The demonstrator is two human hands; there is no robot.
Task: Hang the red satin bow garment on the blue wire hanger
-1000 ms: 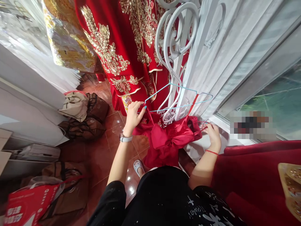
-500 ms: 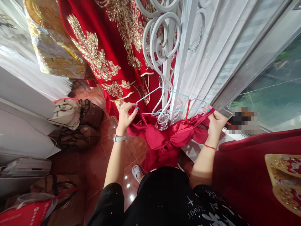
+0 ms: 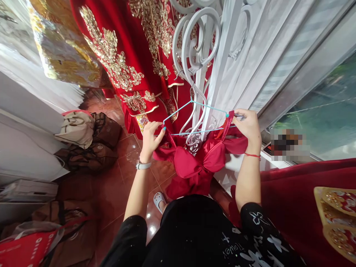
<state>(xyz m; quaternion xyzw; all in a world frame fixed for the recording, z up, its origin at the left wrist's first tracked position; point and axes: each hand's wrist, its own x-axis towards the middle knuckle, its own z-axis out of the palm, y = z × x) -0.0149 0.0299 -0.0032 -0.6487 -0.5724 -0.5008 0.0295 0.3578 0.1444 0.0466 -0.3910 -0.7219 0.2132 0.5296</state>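
Note:
A red satin dress [image 3: 200,159] with thin straps hangs below a light blue wire hanger [image 3: 200,107]. The hanger hooks on a white scrolled metal rack [image 3: 194,55]. My left hand [image 3: 151,137] pinches the dress's left strap at the hanger's left end. My right hand [image 3: 249,126] is closed on the right strap and holds it over the hanger's right end. Both hands are level with the hanger bar.
Red gowns with gold embroidery [image 3: 133,55] hang behind the rack. White curtains [image 3: 250,48] and a window frame are on the right. Several bags [image 3: 89,137] lie on the red tiled floor to the left. A red cloth with gold trim [image 3: 306,207] is at the lower right.
My right hand rose from the sill, took the right strap and lifted it onto the hanger's right end. The dress's bodice came up with it. My left hand stayed at the left end.

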